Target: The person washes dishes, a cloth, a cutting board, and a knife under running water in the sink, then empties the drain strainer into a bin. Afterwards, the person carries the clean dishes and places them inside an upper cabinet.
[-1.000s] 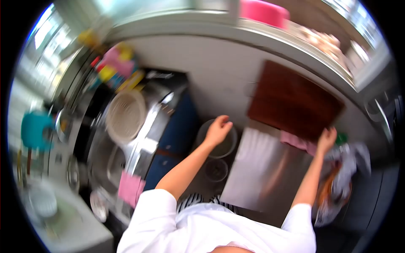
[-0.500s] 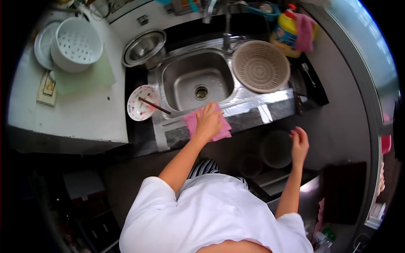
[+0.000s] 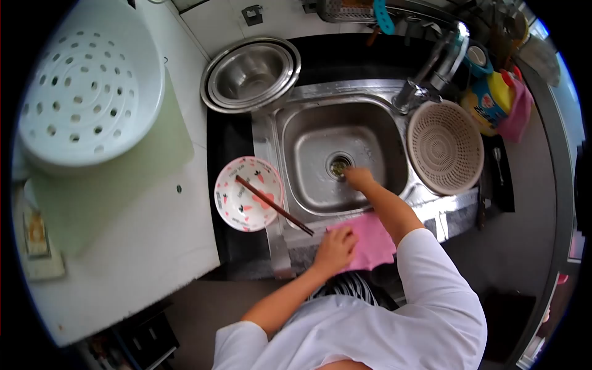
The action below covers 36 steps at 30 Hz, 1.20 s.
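A pink cloth (image 3: 372,246) lies on the counter's front edge, below the sink. My left hand (image 3: 336,250) has its fingers curled at the cloth's left side. Inside the stainless steel sink (image 3: 308,176), my right hand (image 3: 359,179) reaches down to the drain (image 3: 339,165), its fingers pressed together at the drain's rim. Small greenish bits show in the drain, and my fingertips are partly hidden. Left of the sink stands a white bowl (image 3: 231,200) with a carrot pattern, and brown chopsticks (image 3: 274,206) rest across it, sticking out over the counter.
Nested steel bowls (image 3: 253,74) stand behind the patterned bowl. Right of the sink are a beige plastic basket (image 3: 445,148), a yellow detergent bottle (image 3: 487,102) and a spoon (image 3: 497,165). The faucet (image 3: 431,68) rises at the back right. A white colander (image 3: 92,86) stands far left.
My right hand has moved from beside my body into the sink, down to the drain. My left hand has shifted from the cloth's middle to its left side. The view has turned left and come closer.
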Motion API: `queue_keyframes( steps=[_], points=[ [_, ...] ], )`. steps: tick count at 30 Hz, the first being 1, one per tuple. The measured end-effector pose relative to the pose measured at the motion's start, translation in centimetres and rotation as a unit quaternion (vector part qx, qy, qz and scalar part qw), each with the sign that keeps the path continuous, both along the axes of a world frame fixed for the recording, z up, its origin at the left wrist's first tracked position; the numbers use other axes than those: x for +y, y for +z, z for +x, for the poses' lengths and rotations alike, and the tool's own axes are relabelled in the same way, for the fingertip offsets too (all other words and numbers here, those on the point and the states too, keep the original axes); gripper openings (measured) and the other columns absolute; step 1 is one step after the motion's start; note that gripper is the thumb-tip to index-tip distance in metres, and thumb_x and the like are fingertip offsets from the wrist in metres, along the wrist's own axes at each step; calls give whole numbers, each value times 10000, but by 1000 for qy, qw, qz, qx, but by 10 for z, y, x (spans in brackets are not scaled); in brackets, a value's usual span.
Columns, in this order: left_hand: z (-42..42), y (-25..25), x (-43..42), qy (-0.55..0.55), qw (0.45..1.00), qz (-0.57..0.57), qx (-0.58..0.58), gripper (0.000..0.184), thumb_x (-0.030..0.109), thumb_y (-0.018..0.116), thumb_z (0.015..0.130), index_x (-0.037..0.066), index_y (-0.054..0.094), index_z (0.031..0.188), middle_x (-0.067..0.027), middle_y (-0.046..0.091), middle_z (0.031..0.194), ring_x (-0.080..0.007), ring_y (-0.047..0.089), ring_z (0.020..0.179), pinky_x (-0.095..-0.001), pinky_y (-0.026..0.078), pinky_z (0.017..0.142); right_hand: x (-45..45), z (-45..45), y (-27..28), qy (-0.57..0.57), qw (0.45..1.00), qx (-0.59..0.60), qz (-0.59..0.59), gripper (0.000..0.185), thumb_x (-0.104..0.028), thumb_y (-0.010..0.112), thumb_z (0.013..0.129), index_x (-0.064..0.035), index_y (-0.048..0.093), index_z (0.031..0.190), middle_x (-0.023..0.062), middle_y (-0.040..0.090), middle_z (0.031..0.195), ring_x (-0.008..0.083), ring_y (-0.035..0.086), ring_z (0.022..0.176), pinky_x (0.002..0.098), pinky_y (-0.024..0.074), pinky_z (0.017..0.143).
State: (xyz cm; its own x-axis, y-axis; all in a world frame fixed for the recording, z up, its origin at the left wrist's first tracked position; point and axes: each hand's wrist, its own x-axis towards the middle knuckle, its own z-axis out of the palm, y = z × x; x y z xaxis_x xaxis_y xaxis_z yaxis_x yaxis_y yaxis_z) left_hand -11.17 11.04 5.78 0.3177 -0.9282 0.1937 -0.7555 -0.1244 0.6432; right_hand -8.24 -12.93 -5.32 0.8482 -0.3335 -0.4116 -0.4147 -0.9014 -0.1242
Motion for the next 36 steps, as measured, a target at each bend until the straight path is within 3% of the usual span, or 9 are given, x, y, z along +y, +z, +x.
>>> queue_keyframes(
  steps=[3,7,13,16,21,25,30,35,36],
  points=[
    [2,0,0,-13,1000,22,14,294,160,610,642,119,560,929,-78,483,1026,-258,476,885,-369,415,768,-7,12,-38,32,996,85,-10,197,-128,481,775,-100,605,926,67,590,997,271,610,847,411,484,660],
    [4,1,-1,-25,999,27,5,314,168,612,647,126,559,954,-74,479,1040,-259,474,884,-373,415,770,-8,18,-28,98,988,98,-61,185,-161,492,781,-107,622,901,62,610,938,245,621,823,390,490,639],
    [-3,-1,0,-21,999,18,-29,291,168,615,653,126,567,936,-71,477,1017,-268,463,880,-381,413,775,-7,22,-37,104,990,-16,-97,144,-151,513,754,-82,627,807,58,612,927,218,615,795,355,489,603],
    [-2,-3,-1,-16,999,9,-36,301,168,612,646,122,561,939,-94,470,1042,-289,463,893,-390,408,791,-5,17,-5,119,984,-88,-99,111,-139,528,735,-73,614,758,61,616,857,223,616,753,371,495,603],
    [-6,-5,-2,-19,997,26,-73,297,182,599,660,111,552,946,-107,470,1048,-301,464,908,-410,393,813,3,-16,70,8,980,-190,-56,103,-131,527,735,-96,608,787,53,588,851,240,615,761,368,497,595],
    [-8,-13,-1,-24,991,-6,-132,295,178,581,675,87,542,953,-145,468,1048,-327,445,967,-420,366,858,27,-89,144,-47,915,-385,-109,47,-129,534,705,-88,553,696,63,538,776,236,600,677,355,478,534],
    [-8,-13,-1,-54,985,-31,-159,254,139,546,698,59,529,937,-175,471,1032,-352,433,996,-436,332,877,79,-205,203,-191,813,-538,-113,81,-96,548,728,-82,538,808,60,570,788,263,586,669,352,471,554],
    [-8,-20,-1,-72,973,-63,-212,254,111,520,715,51,513,961,-180,471,1030,-341,416,1017,-428,312,878,157,-315,168,-330,642,-685,-102,177,12,563,746,-38,561,916,129,584,867,277,586,773,300,476,663],
    [-7,-20,0,-86,970,-61,-221,254,106,513,719,41,507,965,-179,468,1031,-339,417,1013,-422,313,874,173,-334,144,-369,618,-690,-82,180,17,539,783,-38,562,953,102,585,866,212,586,779,269,464,679]
  ],
)
